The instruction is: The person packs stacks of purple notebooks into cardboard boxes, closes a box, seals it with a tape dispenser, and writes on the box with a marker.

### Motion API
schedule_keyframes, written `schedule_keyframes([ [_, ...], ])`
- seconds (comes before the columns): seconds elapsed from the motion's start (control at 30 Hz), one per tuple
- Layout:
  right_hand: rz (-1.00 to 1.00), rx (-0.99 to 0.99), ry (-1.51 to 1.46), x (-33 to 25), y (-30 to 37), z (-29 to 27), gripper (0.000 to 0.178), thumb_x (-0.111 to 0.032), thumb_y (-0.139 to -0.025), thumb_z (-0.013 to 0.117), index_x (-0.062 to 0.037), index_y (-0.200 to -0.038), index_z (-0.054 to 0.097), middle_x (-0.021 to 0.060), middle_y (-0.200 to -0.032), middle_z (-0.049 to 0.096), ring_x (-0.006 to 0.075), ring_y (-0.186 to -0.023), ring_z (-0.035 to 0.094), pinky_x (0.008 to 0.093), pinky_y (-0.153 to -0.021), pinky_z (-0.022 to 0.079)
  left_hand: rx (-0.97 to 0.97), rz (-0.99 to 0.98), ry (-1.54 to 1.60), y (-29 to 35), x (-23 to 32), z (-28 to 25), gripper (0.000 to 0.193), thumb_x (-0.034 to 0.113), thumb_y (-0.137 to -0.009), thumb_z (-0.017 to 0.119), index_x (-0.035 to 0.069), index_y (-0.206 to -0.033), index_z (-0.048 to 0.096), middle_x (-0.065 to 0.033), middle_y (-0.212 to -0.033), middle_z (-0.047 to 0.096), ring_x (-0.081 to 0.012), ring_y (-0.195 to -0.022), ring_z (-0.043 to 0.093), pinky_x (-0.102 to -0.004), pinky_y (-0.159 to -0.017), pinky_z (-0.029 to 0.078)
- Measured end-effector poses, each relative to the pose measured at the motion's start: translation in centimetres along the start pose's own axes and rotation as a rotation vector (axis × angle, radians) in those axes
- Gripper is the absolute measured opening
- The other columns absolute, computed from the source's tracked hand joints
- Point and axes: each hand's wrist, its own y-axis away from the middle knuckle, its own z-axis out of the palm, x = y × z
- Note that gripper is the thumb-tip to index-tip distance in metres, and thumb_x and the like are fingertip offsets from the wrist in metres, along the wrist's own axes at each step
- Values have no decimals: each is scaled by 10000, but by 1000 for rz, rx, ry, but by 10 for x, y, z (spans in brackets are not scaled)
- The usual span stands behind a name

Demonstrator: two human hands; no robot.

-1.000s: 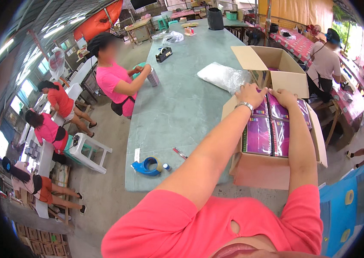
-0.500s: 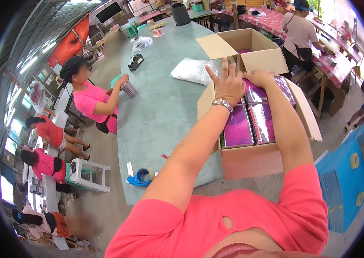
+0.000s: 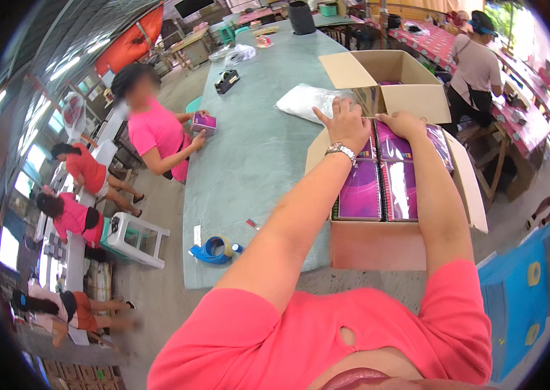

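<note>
1. This looks like a workshop for handling paper goods in bulk; directions take the top of the view as twelve.
2. A long green-grey work table [image 3: 249,175] stretches toward twelve o'clock. At three, an open carton [image 3: 379,247] holds purple spiral-bound notebooks [image 3: 359,188]; a second open carton [image 3: 416,104] is at two.
3. A blue tape dispenser [image 3: 211,251] lies at eight, a black dispenser [image 3: 227,82] at eleven.
4. People work around the room: a co-worker in pink [image 3: 153,133] at ten, two people [image 3: 85,166] beside a white bench [image 3: 75,260] at nine, another person [image 3: 473,71] at two.
5. Strip lights [image 3: 65,67] hang under the sloping roof at ten; the concrete floor [image 3: 151,292] shows at eight, stacked blue sheets [image 3: 515,305] at four.
</note>
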Motion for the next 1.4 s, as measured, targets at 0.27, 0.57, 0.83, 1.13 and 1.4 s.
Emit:
schedule_keyframes([
  [0.27, 11, 6, 3, 2, 2, -1, 750, -723, -819, 420, -86, -1116, 680, 147, -1151, 653, 294, -1111, 594, 532, -1020, 281, -44, -104, 92, -3, 1, -1, 152, 228, -745, 628, 126, -856, 648, -52, -1171, 537, -252, -1219, 429, -754, -1015, 124],
  [0.57, -8, 9, 8, 3, 5, -3, 724, -703, -834, 408, -97, -1124, 676, 133, -1160, 650, 290, -1117, 589, 553, -1017, 277, 481, -581, 372, 45, -142, -3, 378, 165, -769, 658, 5, -1104, 588, -173, -1116, 590, -321, -1082, 525, -424, -966, 386],
  [0.83, 20, -3, 6, -4, 1, -3, 698, -703, -827, 410, -128, -1107, 689, 89, -1142, 663, 272, -1107, 593, 553, -1023, 269, -246, -1417, -283, 177, -293, -1, 979, 544, -685, 753, 212, -1452, 242, -234, -1494, 218, -417, -1369, 241, -535, -1042, 317],
  [1.13, 42, -29, 13, -3, 4, -4, 706, -717, -813, 406, -144, -1110, 691, 82, -1126, 671, 264, -1114, 591, 513, -1030, 268, -396, -1398, -457, 178, -278, 12, 855, 469, -742, 699, 235, -1441, 267, -235, -1508, 163, -426, -1361, 242, -585, -962, 369],
  [1.4, -6, 37, -105, -13, 10, -4, 638, -654, -808, 526, -100, -1076, 692, 125, -1083, 679, 290, -1072, 611, 478, -1022, 309, -287, -1581, 1564, 137, -285, -75, 558, 471, -795, 544, 200, -1279, 481, -89, -1336, 472, -313, -1232, 425, -555, -962, 329],
])
